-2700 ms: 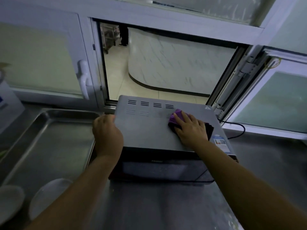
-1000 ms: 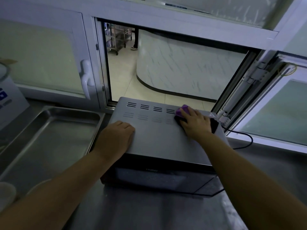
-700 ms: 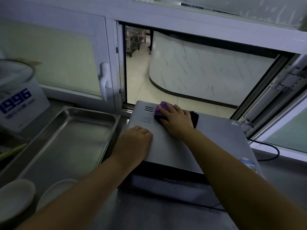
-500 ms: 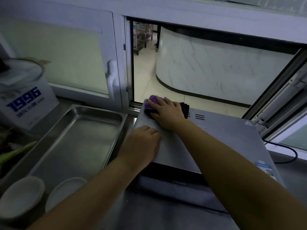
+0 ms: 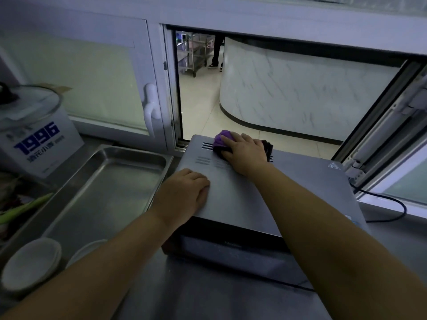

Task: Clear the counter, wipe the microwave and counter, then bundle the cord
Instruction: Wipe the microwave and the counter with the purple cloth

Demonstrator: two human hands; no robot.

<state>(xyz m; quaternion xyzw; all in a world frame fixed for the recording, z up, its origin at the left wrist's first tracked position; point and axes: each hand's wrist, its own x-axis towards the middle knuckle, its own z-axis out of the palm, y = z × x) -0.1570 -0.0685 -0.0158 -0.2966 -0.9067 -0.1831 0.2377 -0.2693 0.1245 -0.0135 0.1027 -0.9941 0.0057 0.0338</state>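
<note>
A grey microwave [image 5: 300,192] stands on the steel counter [image 5: 208,296] in front of an open window. My right hand [image 5: 246,153] presses a purple and black cloth [image 5: 221,140] flat on the microwave's top, at the rear left over the vent slots. My left hand [image 5: 184,195] lies palm down on the front left corner of the top, holding nothing. A black cord [image 5: 390,204] runs from behind the microwave's right side along the window sill.
A steel tray [image 5: 111,181] lies left of the microwave. Two white bowls [image 5: 32,262] sit at its near end. A white box printed 1996 [image 5: 39,144] with a glass lid on top stands at far left, greens in front of it. The window's sash angles in at right.
My right hand has slid the cloth from the rear right of the microwave top across to the rear left. My left hand shifted from the left edge onto the front left corner.
</note>
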